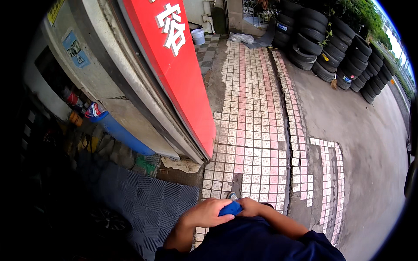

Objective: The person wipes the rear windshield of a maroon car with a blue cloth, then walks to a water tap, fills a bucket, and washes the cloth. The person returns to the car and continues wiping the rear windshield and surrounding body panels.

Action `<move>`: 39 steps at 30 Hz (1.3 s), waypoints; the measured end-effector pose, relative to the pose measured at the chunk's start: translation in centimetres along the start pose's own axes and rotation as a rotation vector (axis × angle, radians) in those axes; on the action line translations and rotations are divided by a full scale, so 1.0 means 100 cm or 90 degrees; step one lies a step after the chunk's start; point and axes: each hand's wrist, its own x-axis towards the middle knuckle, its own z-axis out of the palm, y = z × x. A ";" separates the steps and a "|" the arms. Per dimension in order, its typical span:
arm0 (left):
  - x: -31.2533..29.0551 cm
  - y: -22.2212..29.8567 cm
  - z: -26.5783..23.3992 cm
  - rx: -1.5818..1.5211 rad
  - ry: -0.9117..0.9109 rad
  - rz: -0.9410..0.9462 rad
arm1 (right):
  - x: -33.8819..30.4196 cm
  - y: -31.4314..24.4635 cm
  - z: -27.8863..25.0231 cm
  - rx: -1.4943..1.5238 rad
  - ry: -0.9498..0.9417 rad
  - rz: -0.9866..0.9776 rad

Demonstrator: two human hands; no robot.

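Observation:
Close in front of my dark blue shirt, both hands meet around a small, rounded blue object (231, 209) whose kind I cannot make out. My left hand (210, 212) is closed on it from the left, thumb below and fingers over the top. At its right end, my right hand (251, 207) has its fingers curled against it, partly hidden behind it. Just beyond the hands, the tip of a shoe (233, 196) shows on the tiled walkway (250, 130).
On the left rises a red sign pillar (180, 87) beside a doorway, with a blue barrel (124, 135) and grey floor mats (143, 195) inside. Stacks of black tires (310, 37) line the far right. A white bucket (198, 37) stands at the back. A narrow gap (285, 113) splits the tiles.

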 end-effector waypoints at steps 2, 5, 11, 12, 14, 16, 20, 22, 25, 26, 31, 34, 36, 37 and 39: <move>0.038 0.034 -0.093 -0.062 0.078 0.053 | 0.005 -0.022 -0.090 0.258 0.064 -0.043; 0.140 0.014 -0.173 -0.592 0.204 0.143 | 0.040 -0.035 -0.210 0.208 0.253 -0.282; 0.432 -0.203 -0.189 -0.589 0.077 -0.281 | 0.179 0.091 -0.340 0.646 0.239 -0.079; 0.458 -0.235 -0.172 -0.589 0.026 -0.328 | 0.198 0.113 -0.362 0.752 0.257 -0.013; 0.488 -0.272 -0.160 -0.750 0.002 -0.310 | 0.227 0.144 -0.420 0.875 0.200 0.107; 0.524 -0.259 -0.167 -0.876 0.048 -0.317 | 0.248 0.186 -0.489 0.800 0.099 0.238; 0.623 -0.239 -0.242 -0.602 0.036 -0.386 | 0.310 0.200 -0.644 0.466 0.019 0.351; 0.672 -0.228 -0.290 -0.371 0.129 -0.380 | 0.356 0.191 -0.709 0.190 -0.030 0.283; 0.738 -0.233 -0.373 -0.405 0.184 -0.340 | 0.430 0.186 -0.798 0.016 -0.008 0.245; 0.758 -0.265 -0.381 -0.436 0.231 -0.304 | 0.454 0.197 -0.819 0.020 0.042 0.201; 0.855 -0.325 -0.486 -0.209 0.275 -0.374 | 0.568 0.275 -0.901 0.175 0.077 0.194; 0.923 -0.353 -0.570 0.193 0.218 -0.511 | 0.599 0.295 -0.973 0.067 0.077 0.191; 0.969 -0.362 -0.632 0.332 0.279 -0.463 | 0.623 0.290 -1.040 0.124 0.002 0.288; 0.985 -0.361 -0.664 0.395 0.327 -0.420 | 0.637 0.289 -1.069 0.112 0.014 0.273; 1.020 -0.350 -0.728 0.465 0.366 -0.363 | 0.669 0.287 -1.131 0.026 0.049 0.211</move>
